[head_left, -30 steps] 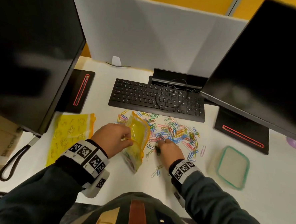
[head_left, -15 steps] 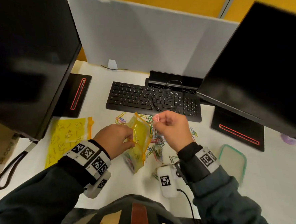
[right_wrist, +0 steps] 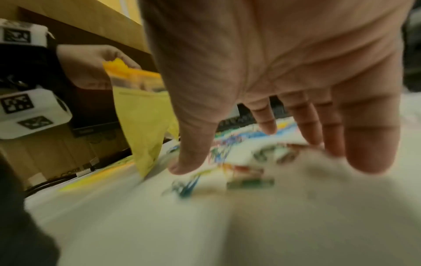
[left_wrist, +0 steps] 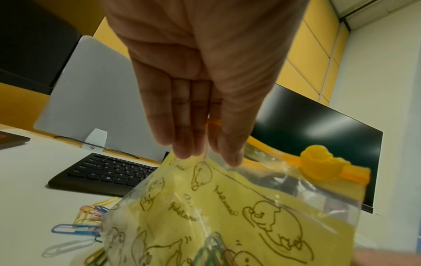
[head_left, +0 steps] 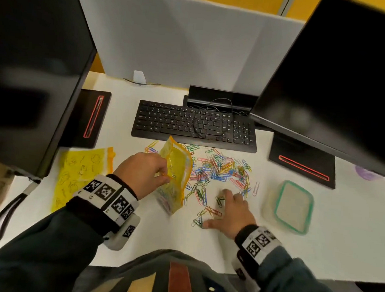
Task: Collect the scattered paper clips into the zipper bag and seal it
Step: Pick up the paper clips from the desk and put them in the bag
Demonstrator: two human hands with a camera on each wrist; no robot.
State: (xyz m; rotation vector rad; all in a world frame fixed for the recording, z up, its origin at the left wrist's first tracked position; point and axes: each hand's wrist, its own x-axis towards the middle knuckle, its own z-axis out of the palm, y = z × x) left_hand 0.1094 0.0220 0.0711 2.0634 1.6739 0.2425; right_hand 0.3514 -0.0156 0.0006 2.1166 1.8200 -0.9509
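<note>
Yellow plastic zipper bag (head_left: 175,174) hangs upright off the white desk (head_left: 158,238), its mouth open, pinched at the rim between thumb and fingers of the left hand (head_left: 141,173); some clips already lie inside. At 3 o'clock from it, the paper clips (head_left: 219,170) lie scattered before the keyboard (head_left: 195,124). At 5 o'clock, the right hand (head_left: 232,212) rests spread wide, thumb and fingertips on the nearest clips, holding nothing.

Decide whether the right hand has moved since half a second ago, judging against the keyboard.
Yes. The right hand has dropped away from the keyboard toward the desk's near edge, fingers spread over loose paper clips.
</note>
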